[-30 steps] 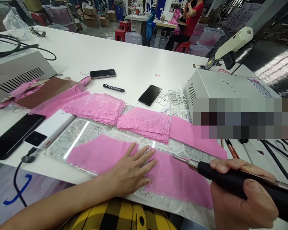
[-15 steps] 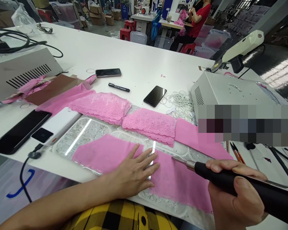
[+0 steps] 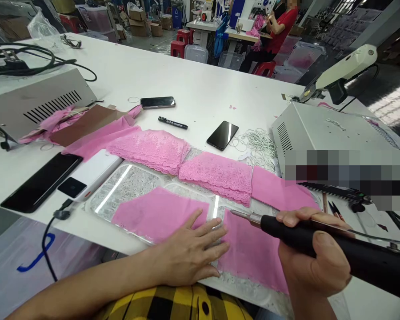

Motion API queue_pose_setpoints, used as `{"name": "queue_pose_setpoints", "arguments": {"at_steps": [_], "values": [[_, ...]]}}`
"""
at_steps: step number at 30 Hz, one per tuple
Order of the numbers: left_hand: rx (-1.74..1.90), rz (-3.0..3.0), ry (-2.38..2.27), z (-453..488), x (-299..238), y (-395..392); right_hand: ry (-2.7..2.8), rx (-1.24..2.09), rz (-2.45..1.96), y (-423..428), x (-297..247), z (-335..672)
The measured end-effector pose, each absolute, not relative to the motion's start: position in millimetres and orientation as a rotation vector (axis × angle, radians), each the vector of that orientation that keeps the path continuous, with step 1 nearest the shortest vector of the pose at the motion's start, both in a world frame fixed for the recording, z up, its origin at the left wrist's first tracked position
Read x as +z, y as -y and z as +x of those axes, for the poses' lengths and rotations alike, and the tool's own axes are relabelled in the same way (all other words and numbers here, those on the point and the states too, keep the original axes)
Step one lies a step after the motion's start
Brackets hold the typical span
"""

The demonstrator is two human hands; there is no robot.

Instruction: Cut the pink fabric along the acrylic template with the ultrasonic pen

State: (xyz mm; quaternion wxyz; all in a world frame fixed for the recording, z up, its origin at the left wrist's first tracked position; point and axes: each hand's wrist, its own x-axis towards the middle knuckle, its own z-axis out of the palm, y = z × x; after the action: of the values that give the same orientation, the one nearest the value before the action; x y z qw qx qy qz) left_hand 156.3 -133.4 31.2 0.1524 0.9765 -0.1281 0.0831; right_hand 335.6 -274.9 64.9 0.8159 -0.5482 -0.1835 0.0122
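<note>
My left hand (image 3: 196,249) lies flat with its fingers spread, resting across the clear patterned plastic template (image 3: 120,186) and the neighbouring edges of two pink fabric pieces. The left fabric piece (image 3: 153,213) reaches partly under my fingers. In my right hand (image 3: 315,258) is a thick black-handled tool (image 3: 273,227) with a narrow metal tip, my fingers wrapped round the handle. The tip points left at the upper left corner of the right fabric piece (image 3: 250,253); whether it touches the cloth I cannot tell.
Behind the template sit two stacks of pink lace pieces (image 3: 150,151) (image 3: 216,175) and a plain pink piece (image 3: 276,189). A phone (image 3: 222,135), a marker (image 3: 172,123), a white power bank (image 3: 96,173) and grey vented boxes (image 3: 46,95) (image 3: 323,129) stand around. A person in red (image 3: 283,31) sits beyond.
The tool in my right hand has moved left, its tip now at the corner of the right fabric piece. My left hand stays flat. The whole view has shifted slightly.
</note>
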Motion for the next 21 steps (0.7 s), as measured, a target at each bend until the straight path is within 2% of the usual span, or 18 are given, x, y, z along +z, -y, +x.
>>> {"name": "queue_pose_setpoints", "arguments": {"at_steps": [6, 21], "values": [[0.344, 2.764, 0.410, 151.0, 26.8, 132.3, 0.438, 0.016, -1.194, 269.0, 59.4, 334.2], [0.344, 2.739, 0.441, 148.9, 23.2, 132.3, 0.456, 0.013, -1.197, 264.6, 60.1, 335.3]]}}
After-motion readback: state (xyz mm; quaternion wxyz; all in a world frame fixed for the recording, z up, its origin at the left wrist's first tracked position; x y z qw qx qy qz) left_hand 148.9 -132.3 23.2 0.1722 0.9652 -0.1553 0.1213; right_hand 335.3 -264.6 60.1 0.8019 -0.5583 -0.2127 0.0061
